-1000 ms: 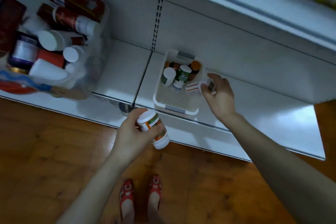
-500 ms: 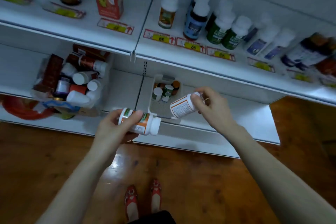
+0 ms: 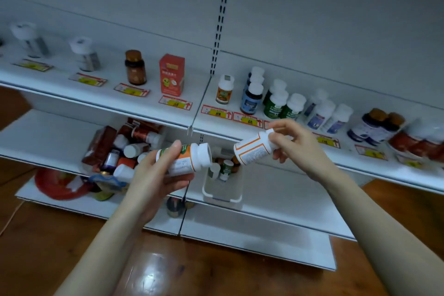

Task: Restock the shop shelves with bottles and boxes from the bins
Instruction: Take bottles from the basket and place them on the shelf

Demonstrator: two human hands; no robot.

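— What is the left hand (image 3: 156, 175) holding?
— The orange-and-green-labelled bottle (image 3: 185, 160). It lies on its side with the cap to the right, thumb across the top and fingers curled beneath.
— And the right hand (image 3: 300, 149)?
— Its fingertips pinch the cap end of a second bottle (image 3: 252, 150), base tilted down-left. Both bottles are in the air in front of the small white bin (image 3: 222, 196), below the stocked shelf (image 3: 108, 96).
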